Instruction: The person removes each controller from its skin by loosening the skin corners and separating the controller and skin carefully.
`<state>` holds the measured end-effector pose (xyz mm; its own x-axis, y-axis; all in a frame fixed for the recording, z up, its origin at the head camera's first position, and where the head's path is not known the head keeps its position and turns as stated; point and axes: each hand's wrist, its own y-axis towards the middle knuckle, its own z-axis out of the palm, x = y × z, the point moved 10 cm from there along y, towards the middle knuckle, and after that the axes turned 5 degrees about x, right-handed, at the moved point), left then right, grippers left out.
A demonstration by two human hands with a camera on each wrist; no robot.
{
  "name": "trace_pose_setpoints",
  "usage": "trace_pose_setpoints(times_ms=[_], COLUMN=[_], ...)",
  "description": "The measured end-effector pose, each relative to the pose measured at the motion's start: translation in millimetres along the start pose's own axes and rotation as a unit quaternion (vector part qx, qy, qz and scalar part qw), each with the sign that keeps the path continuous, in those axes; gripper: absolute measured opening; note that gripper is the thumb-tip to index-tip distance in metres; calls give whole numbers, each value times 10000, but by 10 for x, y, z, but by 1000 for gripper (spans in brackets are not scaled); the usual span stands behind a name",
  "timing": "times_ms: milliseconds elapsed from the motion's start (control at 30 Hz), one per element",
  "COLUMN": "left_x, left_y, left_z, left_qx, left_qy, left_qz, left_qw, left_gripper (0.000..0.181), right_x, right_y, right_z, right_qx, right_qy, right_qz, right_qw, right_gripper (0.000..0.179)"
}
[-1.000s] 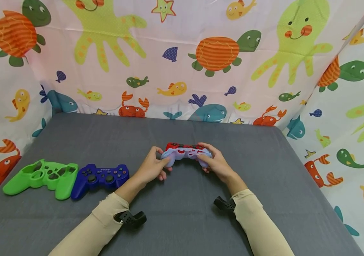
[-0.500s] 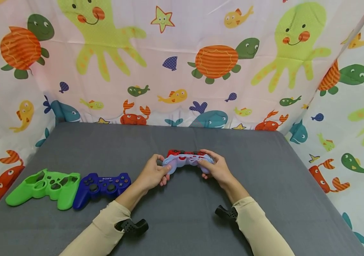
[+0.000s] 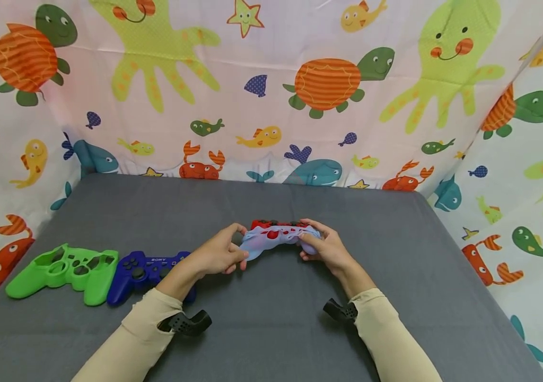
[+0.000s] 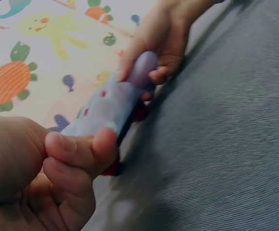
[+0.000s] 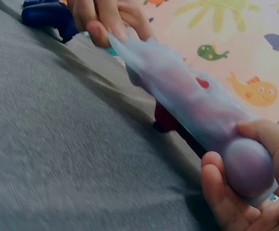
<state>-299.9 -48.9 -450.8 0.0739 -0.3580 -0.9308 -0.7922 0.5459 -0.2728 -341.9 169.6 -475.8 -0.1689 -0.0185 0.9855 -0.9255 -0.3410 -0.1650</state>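
Note:
Between both hands, a red game controller is partly covered by a pale, translucent silicone sleeve. The left hand pinches the sleeve at its left grip end and pulls it out to a stretched point, plain in the right wrist view. Wrapped round the right grip, the right hand holds controller and sleeve together, its thumb pressing on the sleeve. Red shows through the sleeve's holes. The controller's dark underside is visible in the right wrist view, while its left grip is hidden under the sleeve.
To the left on the grey cloth lie a green silicone controller sleeve and a blue Sony controller, side by side. The left forearm partly covers the blue one. A curtain printed with sea animals surrounds the back and sides.
The left hand has shifted left from the controller's grip, drawing the sleeve's left end outward. The right hand keeps its hold. The head view has tilted slightly.

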Motion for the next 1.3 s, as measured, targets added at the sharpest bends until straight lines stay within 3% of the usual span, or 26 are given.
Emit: trace_pose_setpoints(times_ms=[333,600,833,1067,1300], left_x=[60,18,-52,-66,-53], left_y=[8,-53,-2,-18,-13], left_z=[-38,-81,-98,-181,-188], left_qx=[-955,-1557,-1896,-2510,-2542], left_qy=[87,948,720,604,471], left_qz=[-38,-40,152,277,337], left_qw=[9954,9832,9791,9657,9654], left_gripper=[42,41,50,47,42], right_x=[-31,25,94,75,66], right_y=[9,-50,-56,-39,-57], right_z=[77,104,51,61,71], right_qx=[-153,266,210,252,236], right_qy=[232,-22,-17,-41,-47], right_qz=[172,145,78,91,161], right_qw=[9995,9995,9997,9996,9996], right_gripper=[56,57,58,57,57])
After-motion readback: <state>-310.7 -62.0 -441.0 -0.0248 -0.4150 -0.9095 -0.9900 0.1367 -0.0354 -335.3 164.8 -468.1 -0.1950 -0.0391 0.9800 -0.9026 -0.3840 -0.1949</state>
